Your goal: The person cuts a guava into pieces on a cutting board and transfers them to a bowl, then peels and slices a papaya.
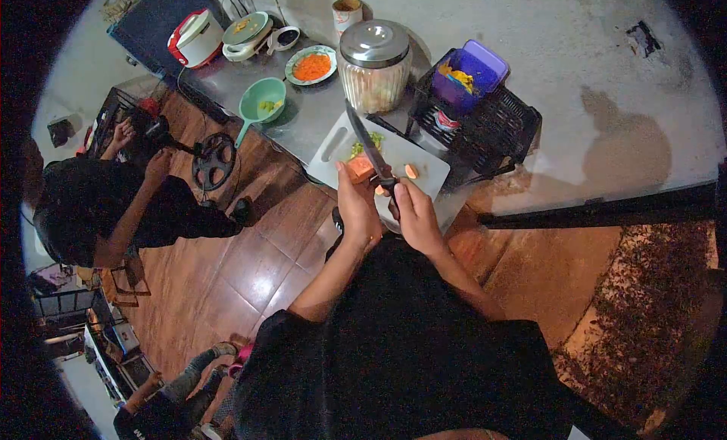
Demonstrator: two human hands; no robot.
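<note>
My left hand (357, 205) is closed around a pinkish-orange chunk of food (361, 167), whose exact kind I cannot make out. In my right hand (418, 216) is the black handle of a kitchen knife (366, 141), its blade angled up and to the left, close beside the chunk. Both hands are over a white cutting board (428, 161). Chopped green bits (369, 144) lie on the board behind the chunk, and a small orange-pink piece (411, 170) rests to the right of the blade.
A metal-lidded jar (375, 76), a plate of orange shreds (312, 66) and a green strainer (262, 101) stand behind the board. At right are a black rack (503, 133) and a purple container (485, 65). One person (98, 205) is at left, another (178, 391) at lower left.
</note>
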